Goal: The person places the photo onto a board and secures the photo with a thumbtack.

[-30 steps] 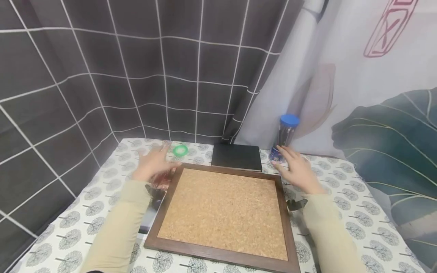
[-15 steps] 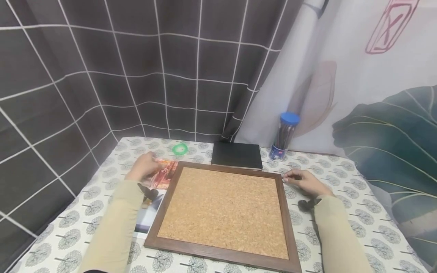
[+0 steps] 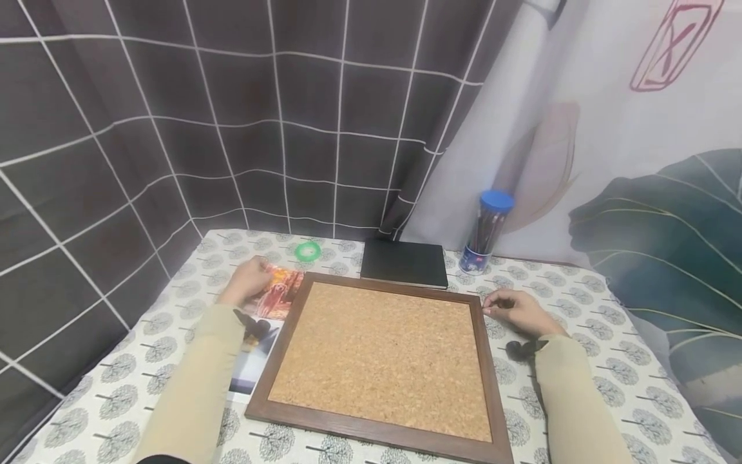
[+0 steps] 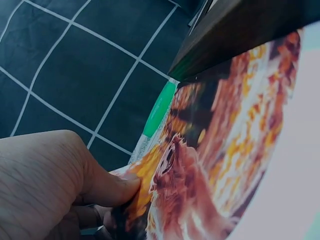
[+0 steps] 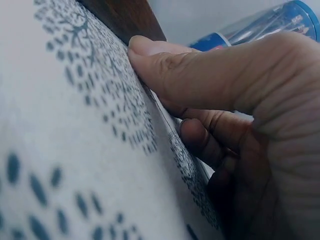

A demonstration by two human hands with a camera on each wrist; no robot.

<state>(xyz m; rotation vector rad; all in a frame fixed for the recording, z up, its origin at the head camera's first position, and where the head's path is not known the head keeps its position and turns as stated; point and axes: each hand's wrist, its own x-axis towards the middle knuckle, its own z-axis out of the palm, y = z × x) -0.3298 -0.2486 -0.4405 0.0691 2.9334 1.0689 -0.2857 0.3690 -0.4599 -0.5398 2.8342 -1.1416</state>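
Note:
Left of the framed cork board (image 3: 379, 357), my left hand (image 3: 249, 281) pinches the near-left edge of a glossy photo (image 3: 280, 293) of a furry animal in autumn colours. In the left wrist view the thumb lies on top of the photo (image 4: 195, 170), which bends slightly. A second, greyish photo (image 3: 255, 364) lies below it, partly behind my wrist. My right hand (image 3: 518, 309) is beside the board's upper right edge, low over the cloth. In the right wrist view its thumb and fingertips (image 5: 145, 47) come together; the small pin-like piece at them is almost wholly hidden.
A green tape roll (image 3: 308, 251) lies at the back left. Behind the board is a black notebook (image 3: 404, 263). A blue-lidded clear tub of thin sticks (image 3: 485, 232) stands at the back right. Curtains (image 3: 290, 129) hang behind the tree-patterned tablecloth (image 3: 608, 380).
Both hands, spread above the table a second ago, have come down. The left took hold of the animal photo's edge; the right moved from before the tub to the board's right side, fingers closing.

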